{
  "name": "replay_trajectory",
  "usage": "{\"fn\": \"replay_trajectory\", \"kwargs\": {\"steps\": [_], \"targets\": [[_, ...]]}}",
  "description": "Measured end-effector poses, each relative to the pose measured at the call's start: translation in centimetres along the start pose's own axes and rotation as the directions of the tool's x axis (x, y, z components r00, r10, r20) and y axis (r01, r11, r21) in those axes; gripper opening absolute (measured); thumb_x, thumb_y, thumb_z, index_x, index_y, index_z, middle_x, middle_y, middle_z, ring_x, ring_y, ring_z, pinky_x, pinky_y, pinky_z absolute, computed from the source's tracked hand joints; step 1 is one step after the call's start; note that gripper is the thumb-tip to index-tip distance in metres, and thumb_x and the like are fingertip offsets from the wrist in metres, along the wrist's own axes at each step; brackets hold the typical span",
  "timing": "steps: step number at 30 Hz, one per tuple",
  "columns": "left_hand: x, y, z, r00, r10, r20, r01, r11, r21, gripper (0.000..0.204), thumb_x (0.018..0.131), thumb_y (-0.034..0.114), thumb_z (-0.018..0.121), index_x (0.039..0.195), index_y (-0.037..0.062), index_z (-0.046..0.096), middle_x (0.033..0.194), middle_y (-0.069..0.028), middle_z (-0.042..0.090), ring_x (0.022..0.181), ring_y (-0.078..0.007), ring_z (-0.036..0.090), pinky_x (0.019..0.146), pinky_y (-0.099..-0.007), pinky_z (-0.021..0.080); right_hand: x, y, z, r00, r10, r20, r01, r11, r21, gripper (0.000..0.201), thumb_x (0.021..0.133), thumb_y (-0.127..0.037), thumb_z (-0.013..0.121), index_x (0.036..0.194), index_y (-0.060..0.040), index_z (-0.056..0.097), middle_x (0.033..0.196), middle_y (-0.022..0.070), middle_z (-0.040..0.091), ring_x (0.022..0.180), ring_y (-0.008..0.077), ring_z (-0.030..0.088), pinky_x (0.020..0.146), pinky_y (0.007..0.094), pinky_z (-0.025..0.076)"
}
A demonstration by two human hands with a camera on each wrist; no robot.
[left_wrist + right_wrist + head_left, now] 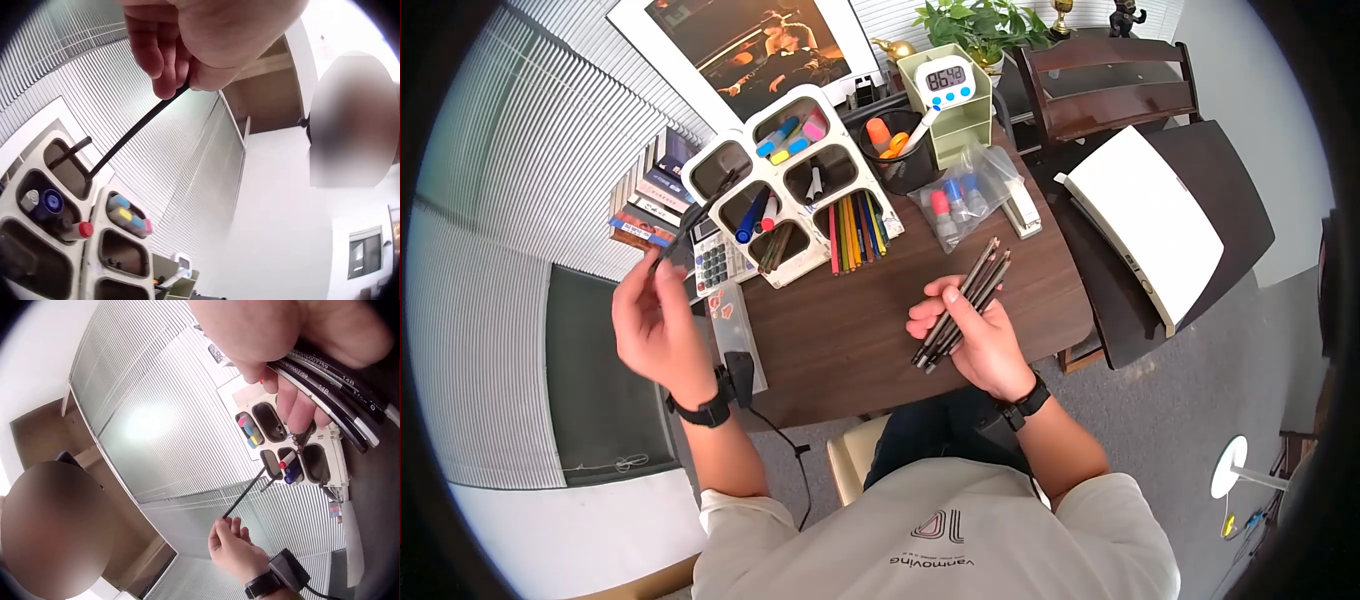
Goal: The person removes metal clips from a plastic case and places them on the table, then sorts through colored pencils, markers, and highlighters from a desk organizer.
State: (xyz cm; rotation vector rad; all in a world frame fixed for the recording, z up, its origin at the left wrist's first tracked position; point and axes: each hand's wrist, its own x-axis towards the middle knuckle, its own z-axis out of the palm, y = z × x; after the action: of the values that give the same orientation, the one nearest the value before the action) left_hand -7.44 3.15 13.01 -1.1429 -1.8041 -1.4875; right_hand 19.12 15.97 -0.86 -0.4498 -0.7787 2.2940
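My left hand [662,335] pinches one end of a black pencil [134,129]. The pencil's other end reaches into the upper left compartment of the white desk organizer [805,266]. Another dark pencil [70,153] leans in that same compartment. Several black pencils [331,403] marked 14B lie across my right hand [998,350], with its thumb over the bundle, above the desk. Blue and red markers [752,215] sit in the compartment below, highlighters [781,137] in the top one. Colored pencils [855,235] fill the lower right compartment.
Right of the organizer stand a black mesh cup [887,175] and a green holder [960,125] with a timer [945,82]. A plastic bag of bottles [965,195] and a stapler [1022,210] lie nearby. On the left are a calculator [718,262], books [645,195] and a clear case [740,325].
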Motion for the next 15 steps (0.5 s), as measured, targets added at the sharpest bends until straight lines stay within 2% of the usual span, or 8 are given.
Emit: {"fn": "replay_trajectory", "kwargs": {"steps": [1, 2, 3, 5, 10, 11, 13, 15], "targets": [[0.6, -0.4, 0.8, 0.997, 0.065, 0.045, -0.068, 0.995, 0.071, 0.019, 0.102, 0.005, 0.070, 0.118, -0.0061, 0.071, 0.096, -0.0103, 0.074, 0.081, -0.0126, 0.070, 0.072, -0.0240, 0.055, 0.1, 0.0, 0.0, 1.000, -0.005, 0.006, 0.005, 1.000, 0.006, 0.028, 0.114, -0.026, 0.054, 0.127, -0.0022, 0.059, 0.107, 0.0131, 0.075, 0.099, 0.0234, 0.075, 0.090, 0.0378, 0.062], [1.2, -0.6, 1.4, 0.991, 0.119, 0.063, -0.127, 0.979, 0.158, 0.015, 0.096, 0.002, 0.076, 0.110, -0.0011, 0.077, 0.091, -0.0059, 0.072, 0.076, -0.0107, 0.069, 0.066, -0.0251, 0.054, 0.1, 0.0, -0.1, 1.000, -0.009, 0.006, 0.009, 1.000, 0.003, 0.028, 0.114, -0.026, 0.054, 0.127, -0.0022, 0.059, 0.107, 0.0131, 0.075, 0.099, 0.0234, 0.075, 0.090, 0.0378, 0.062], [1.5, -0.7, 1.7, 0.991, 0.119, 0.060, -0.127, 0.980, 0.156, 0.015, 0.096, 0.002, 0.076, 0.110, -0.0011, 0.077, 0.091, -0.0059, 0.072, 0.076, -0.0107, 0.069, 0.066, -0.0251, 0.054, 0.1, 0.0, -0.1, 1.000, -0.004, 0.000, 0.004, 1.000, -0.001, 0.028, 0.113, -0.026, 0.054, 0.127, -0.0022, 0.059, 0.107, 0.0131, 0.075, 0.099, 0.0234, 0.075, 0.090, 0.0379, 0.062], [2.2, -0.9, 2.2, 0.972, 0.107, 0.207, -0.175, 0.923, 0.344, 0.018, 0.096, 0.009, 0.078, 0.112, 0.0004, 0.076, 0.091, -0.0052, 0.072, 0.074, -0.0102, 0.066, 0.069, -0.0253, 0.054, 0.2, 0.0, -0.1, 1.000, -0.002, -0.004, 0.002, 1.000, -0.007, 0.028, 0.113, -0.026, 0.054, 0.127, -0.0021, 0.059, 0.107, 0.0132, 0.075, 0.099, 0.0234, 0.075, 0.091, 0.0381, 0.062], [3.1, -2.8, 3.7, 0.943, 0.194, 0.272, -0.284, 0.896, 0.343, 0.017, 0.091, 0.007, 0.081, 0.106, 0.0038, 0.075, 0.085, -0.0043, 0.060, 0.068, -0.0145, 0.056, 0.063, -0.0310, 0.049, 0.2, 0.0, -0.1, 1.000, 0.008, -0.011, -0.008, 1.000, 0.015, 0.028, 0.112, -0.023, 0.057, 0.127, 0.0013, 0.059, 0.107, 0.0140, 0.074, 0.100, 0.0237, 0.075, 0.092, 0.0397, 0.062], [3.1, -2.9, 3.7, 0.943, 0.193, 0.269, -0.282, 0.896, 0.344, 0.017, 0.091, 0.007, 0.081, 0.106, 0.0038, 0.075, 0.085, -0.0043, 0.060, 0.068, -0.0145, 0.056, 0.063, -0.0310, 0.049, 0.2, 0.1, -0.1, 1.000, 0.009, -0.009, -0.009, 1.000, 0.013, 0.028, 0.112, -0.023, 0.057, 0.127, 0.0013, 0.059, 0.107, 0.0140, 0.074, 0.100, 0.0237, 0.075, 0.092, 0.0397, 0.062], [3.0, -2.9, 3.8, 0.945, 0.129, 0.301, -0.250, 0.877, 0.410, 0.021, 0.089, 0.009, 0.081, 0.109, 0.0036, 0.075, 0.088, -0.0064, 0.061, 0.077, -0.0203, 0.060, 0.069, -0.0347, 0.050, 0.2, 0.1, -0.1, 1.000, 0.003, -0.004, -0.003, 1.000, 0.022, 0.028, 0.112, -0.022, 0.056, 0.127, 0.0012, 0.060, 0.107, 0.0142, 0.074, 0.100, 0.0238, 0.075, 0.092, 0.0397, 0.062], [2.6, -2.3, 3.7, 0.947, 0.153, 0.284, -0.265, 0.870, 0.416, 0.021, 0.088, 0.009, 0.082, 0.107, 0.0040, 0.075, 0.087, -0.0055, 0.060, 0.074, -0.0180, 0.058, 0.067, -0.0342, 0.049, 0.1, 0.0, -0.1, 1.000, 0.005, -0.002, -0.005, 1.000, 0.020, 0.028, 0.113, -0.022, 0.056, 0.127, 0.0012, 0.059, 0.107, 0.0143, 0.074, 0.101, 0.0237, 0.075, 0.093, 0.0397, 0.062]]}}
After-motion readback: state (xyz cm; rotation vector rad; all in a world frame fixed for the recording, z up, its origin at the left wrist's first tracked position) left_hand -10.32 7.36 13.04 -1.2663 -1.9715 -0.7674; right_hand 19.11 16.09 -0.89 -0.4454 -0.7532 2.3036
